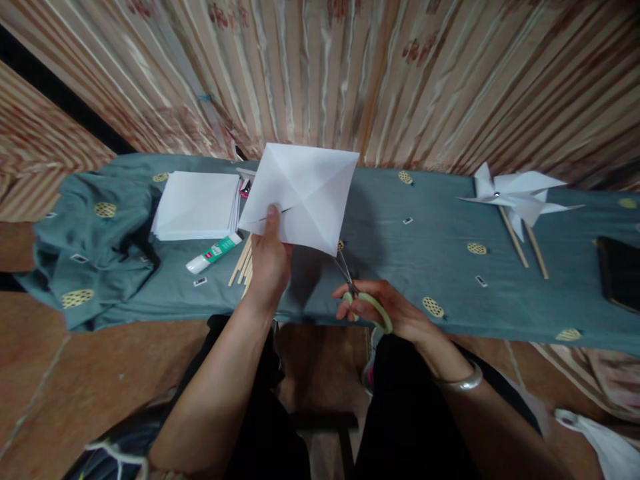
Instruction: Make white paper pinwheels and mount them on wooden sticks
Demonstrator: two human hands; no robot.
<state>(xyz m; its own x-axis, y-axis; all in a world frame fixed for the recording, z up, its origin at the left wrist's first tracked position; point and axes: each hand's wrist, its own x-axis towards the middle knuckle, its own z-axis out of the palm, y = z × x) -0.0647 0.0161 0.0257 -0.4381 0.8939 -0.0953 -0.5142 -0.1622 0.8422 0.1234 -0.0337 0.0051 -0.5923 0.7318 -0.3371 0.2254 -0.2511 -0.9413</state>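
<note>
My left hand (270, 263) grips a square sheet of white paper (313, 180) by its near left side, thumb on top. Diagonal creases cross the sheet, and a dark slit runs in from its left corner beside my thumb. In my right hand (380, 307) is a pair of scissors (375, 308) with light green handles, my fingers through the loops. Their blades point up at the sheet's near right corner and look slightly apart; whether they touch the paper I cannot tell. The sheet is held above the cloth-covered table.
Left on the teal cloth (440, 253) lie a stack of white paper (197, 203), a glue stick (214, 253) and several wooden sticks (243, 263), partly hidden by my hand. On the right are white paper pinwheels (520, 190) on sticks and a black phone-like object (620, 273). A curtain (320, 80) hangs behind.
</note>
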